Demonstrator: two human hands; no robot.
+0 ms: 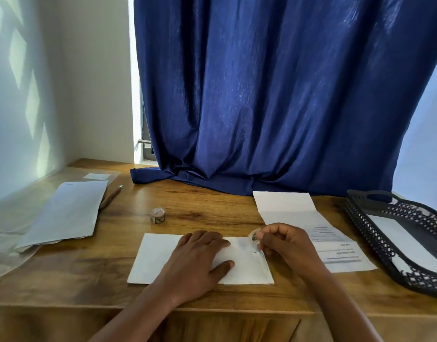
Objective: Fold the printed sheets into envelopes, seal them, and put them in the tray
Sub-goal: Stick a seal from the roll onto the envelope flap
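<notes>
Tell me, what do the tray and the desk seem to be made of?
Tray: likely dark moulded plastic, matte; its walls are a regular lattice of holes. Desk: wood or wood-look laminate, smooth with slight sheen; brown grain streaks show, but which one cannot be told.

- From my feed, the printed sheet [336,245] on the desk carries several lines of dark text and a grey bar, but it lies upside down to me and is too small to read.
- The small tape roll [158,215] shows a dark printed pattern; I can make out no letters on it.
- The piece of tape [253,235] at the right hand's [284,245] fingertips bears a similar dark mark, unreadable.
- The top envelope in the pile [64,213] has a faint mark at its corner, illegible.
</notes>
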